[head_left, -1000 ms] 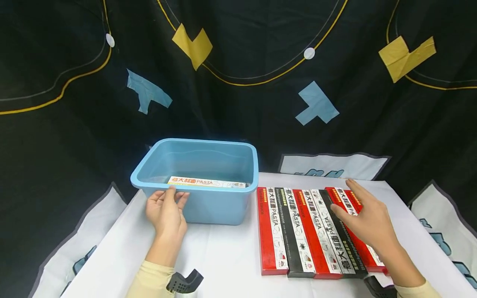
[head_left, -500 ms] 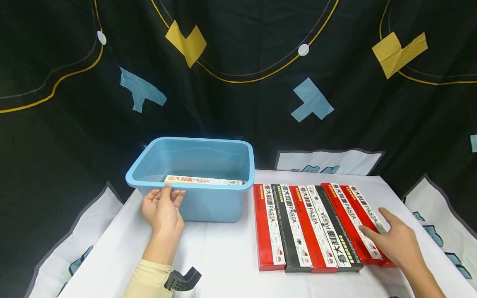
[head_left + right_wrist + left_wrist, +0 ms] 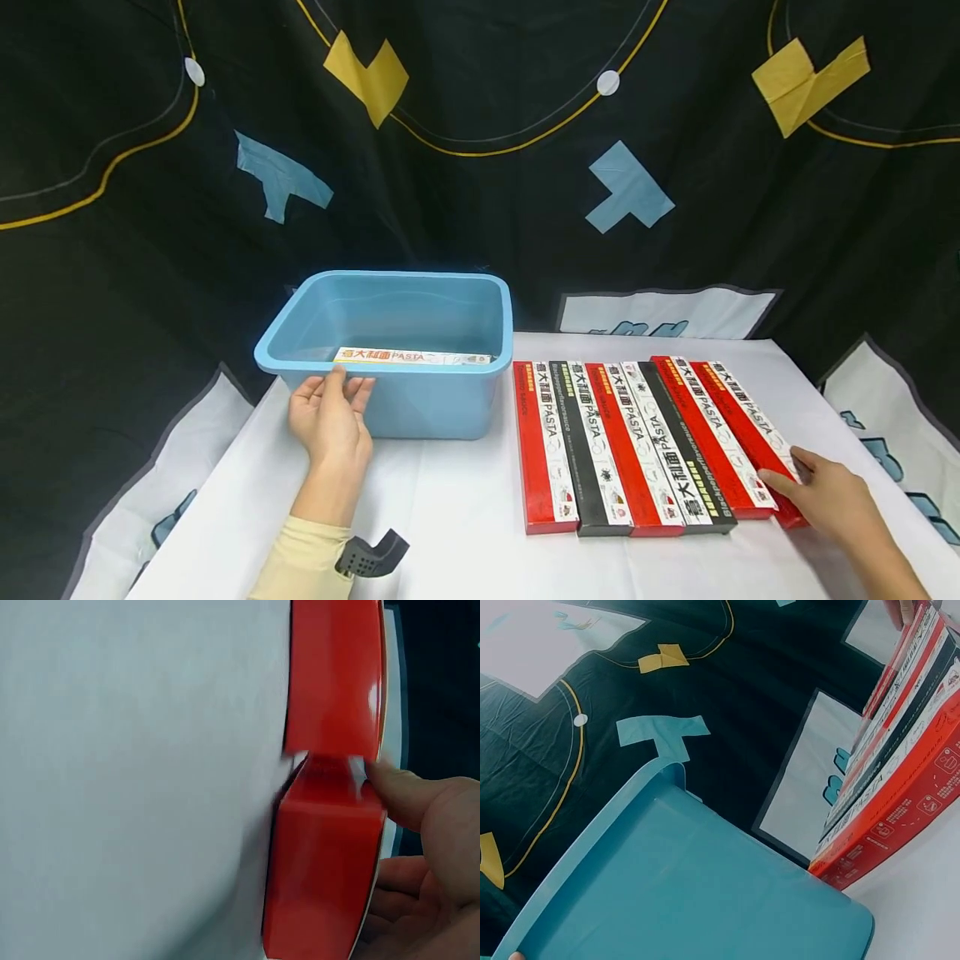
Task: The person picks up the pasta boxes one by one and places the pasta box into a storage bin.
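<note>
A light blue plastic bin point(image 3: 442, 408) stands at the left of the table, with a pasta box point(image 3: 412, 357) lying inside. My left hand point(image 3: 333, 425) holds the bin's front rim, its thumb at the top edge. To the right lies a row of red and black pasta boxes point(image 3: 600, 467). My right hand point(image 3: 832, 496) grips the near end of the rightmost red pasta box point(image 3: 738, 417), thumb on the left and fingers on the right. In the right wrist view the thumb point(image 3: 409, 796) touches that box's edge; the curled fingers are partly hidden behind it.
The white-covered table point(image 3: 465, 508) runs up to a black curtain point(image 3: 450, 217) marked with tape pieces. White cloth panels with blue marks hang at the sides and back. A dark wrist strap part point(image 3: 371, 554) sticks out beside my left sleeve.
My right hand has come down from above the row, moving right and onto the near end of the rightmost red pasta box. My left hand stays at the bin's rim. The head view shifts slightly.
</note>
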### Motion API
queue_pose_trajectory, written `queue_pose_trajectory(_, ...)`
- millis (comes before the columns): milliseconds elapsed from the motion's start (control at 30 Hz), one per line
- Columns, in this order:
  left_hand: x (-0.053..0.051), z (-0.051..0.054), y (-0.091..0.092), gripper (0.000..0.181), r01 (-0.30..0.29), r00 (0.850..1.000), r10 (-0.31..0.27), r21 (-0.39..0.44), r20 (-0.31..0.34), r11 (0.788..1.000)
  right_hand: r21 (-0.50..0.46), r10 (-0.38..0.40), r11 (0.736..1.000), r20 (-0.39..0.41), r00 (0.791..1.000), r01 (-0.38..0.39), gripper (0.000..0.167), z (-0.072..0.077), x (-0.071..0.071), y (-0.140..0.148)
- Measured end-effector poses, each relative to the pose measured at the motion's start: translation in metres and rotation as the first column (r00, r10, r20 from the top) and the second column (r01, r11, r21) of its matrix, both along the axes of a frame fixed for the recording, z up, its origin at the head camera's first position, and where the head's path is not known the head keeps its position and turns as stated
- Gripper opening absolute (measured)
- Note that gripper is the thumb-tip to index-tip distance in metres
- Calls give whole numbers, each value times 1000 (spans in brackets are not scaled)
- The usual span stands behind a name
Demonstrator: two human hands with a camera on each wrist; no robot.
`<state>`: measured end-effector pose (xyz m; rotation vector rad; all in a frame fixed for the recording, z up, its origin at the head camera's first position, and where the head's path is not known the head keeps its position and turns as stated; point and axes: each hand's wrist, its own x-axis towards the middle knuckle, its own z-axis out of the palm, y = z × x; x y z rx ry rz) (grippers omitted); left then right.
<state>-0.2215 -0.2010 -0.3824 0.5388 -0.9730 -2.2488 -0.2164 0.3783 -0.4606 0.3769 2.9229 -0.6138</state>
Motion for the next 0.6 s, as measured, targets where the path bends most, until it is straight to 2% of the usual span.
queue_pose_trajectory(67,-1,0,0,27,-2,1000,2,3,-4,1000,34,-33,999,-1,999,33,104,0,1,4)
queue_pose_trajectory(167,0,-1,0,27,-6,1000,6,-1,-1,1000,62,-111,992,39,993,108,103,-2,6,11)
queue_pose_trajectory(300,1,-2,1,27,-11,1000,11,-17,8,1000,54,-189,981,73,979,186,104,-7,21,14)
queue_pose_trajectory(433,2,-1,1,26,-13,1000,13,-19,0,1000,-9,-256,967,9,967,256,104,-2,32,11)
queue_pose_trajectory(600,-1,-3,2,26,-23,1000,23,-6,-20,1000,-82,-334,942,-95,938,327,100,18,37,4)
